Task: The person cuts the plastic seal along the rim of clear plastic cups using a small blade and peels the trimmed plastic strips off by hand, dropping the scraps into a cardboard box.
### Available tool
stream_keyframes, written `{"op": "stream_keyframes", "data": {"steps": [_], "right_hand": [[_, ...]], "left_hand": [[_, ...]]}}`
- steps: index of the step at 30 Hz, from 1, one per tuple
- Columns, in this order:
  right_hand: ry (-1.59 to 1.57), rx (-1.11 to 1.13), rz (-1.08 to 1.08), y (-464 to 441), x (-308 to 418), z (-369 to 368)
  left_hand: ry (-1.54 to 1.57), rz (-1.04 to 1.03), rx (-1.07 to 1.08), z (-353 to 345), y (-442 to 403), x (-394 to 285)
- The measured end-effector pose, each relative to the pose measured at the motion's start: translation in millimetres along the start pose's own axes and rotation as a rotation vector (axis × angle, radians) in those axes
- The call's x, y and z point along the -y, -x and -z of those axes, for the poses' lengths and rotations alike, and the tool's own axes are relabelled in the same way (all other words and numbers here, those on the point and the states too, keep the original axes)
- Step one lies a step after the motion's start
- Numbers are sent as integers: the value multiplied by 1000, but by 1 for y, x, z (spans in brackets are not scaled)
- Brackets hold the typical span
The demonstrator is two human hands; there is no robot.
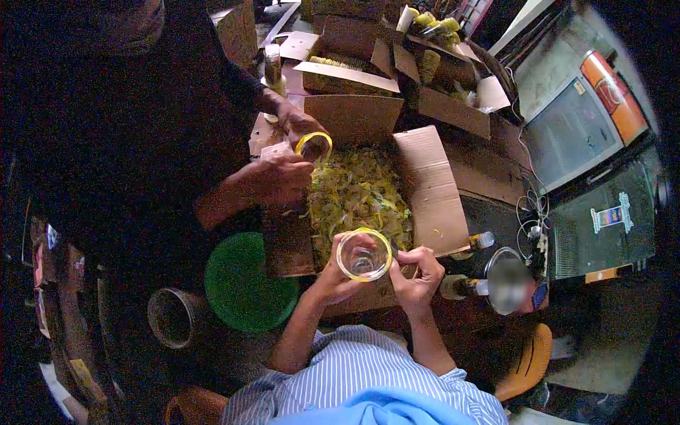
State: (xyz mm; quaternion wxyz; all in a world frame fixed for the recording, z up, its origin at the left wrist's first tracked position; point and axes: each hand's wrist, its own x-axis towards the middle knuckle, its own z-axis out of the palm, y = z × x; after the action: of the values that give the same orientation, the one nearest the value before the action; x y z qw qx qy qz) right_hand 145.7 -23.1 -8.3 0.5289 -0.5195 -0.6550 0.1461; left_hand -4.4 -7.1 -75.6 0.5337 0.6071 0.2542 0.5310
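My left hand [331, 282] is wrapped round a clear plastic cup [363, 265] with a yellow rim, its mouth facing up at me. My right hand [416, 276] is closed at the cup's right side, thumb and fingers pinched by the rim. A small dark thing shows at those fingertips, too dim to name. Just beyond the cup, an open cardboard box [432, 188] holds a heap of yellow and clear plastic trimmings [361, 188]. Across the box's left side, a co-worker's hands [280, 173] hold a similar yellow-rimmed cup [314, 147].
Left of the box are a green round tub [244, 283] and a grey bucket [173, 319]. More cartons [347, 74] stand behind, some with stacked yellow-rimmed cups. At right are bottles [464, 287], a metal container [506, 283], a cable and a glass-topped chest [602, 219].
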Motion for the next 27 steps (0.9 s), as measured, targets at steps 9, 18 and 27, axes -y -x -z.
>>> {"op": "stream_keyframes", "data": {"steps": [9, 18, 27], "right_hand": [[191, -67, 68, -1, 12, -18], [153, -53, 14, -6, 12, -25], [292, -15, 125, -11, 15, -26]], "left_hand": [[107, -2, -25, 12, 2, 16], [198, 56, -4, 23, -3, 6], [139, 85, 146, 37, -9, -3]]}}
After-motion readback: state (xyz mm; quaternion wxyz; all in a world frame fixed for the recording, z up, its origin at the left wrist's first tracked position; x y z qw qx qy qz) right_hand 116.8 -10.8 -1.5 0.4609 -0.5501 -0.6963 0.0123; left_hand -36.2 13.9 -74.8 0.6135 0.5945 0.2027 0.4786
